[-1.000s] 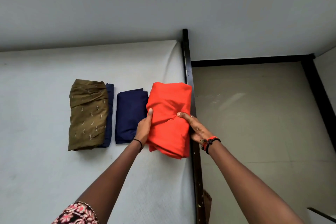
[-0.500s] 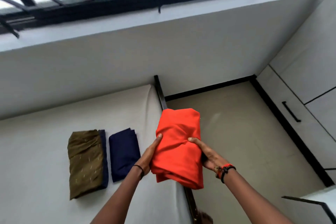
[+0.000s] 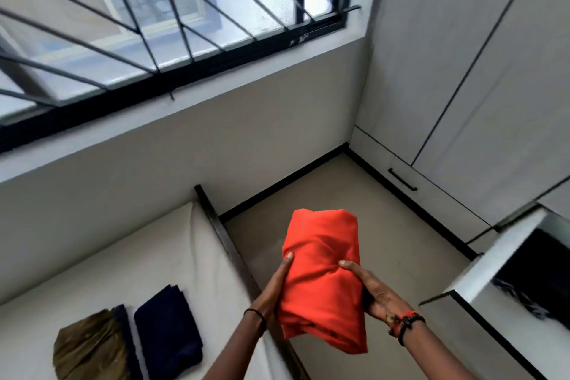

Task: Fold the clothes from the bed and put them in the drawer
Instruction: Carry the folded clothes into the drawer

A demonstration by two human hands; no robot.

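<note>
In the head view a folded orange garment point(image 3: 324, 281) is held in the air above the floor point(image 3: 385, 219), just beside the frame of the bed point(image 3: 92, 262). It is gripped from both sides by the left hand point(image 3: 276, 284) and the right hand point(image 3: 374, 293). Only the thumbs are shown on the front, and the other fingers are hidden behind the cloth. An open drawer point(image 3: 493, 259) is cut off at the right edge, its dark contents blurred. On the bed a navy fold point(image 3: 168, 336) is seen beside an olive fold point(image 3: 89, 345), which is cropped at the bottom.

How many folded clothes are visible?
4: orange one between left hand and right hand; navy one and olive one on the bed; a dark one peeks from under the olive, mostly hidden.
</note>
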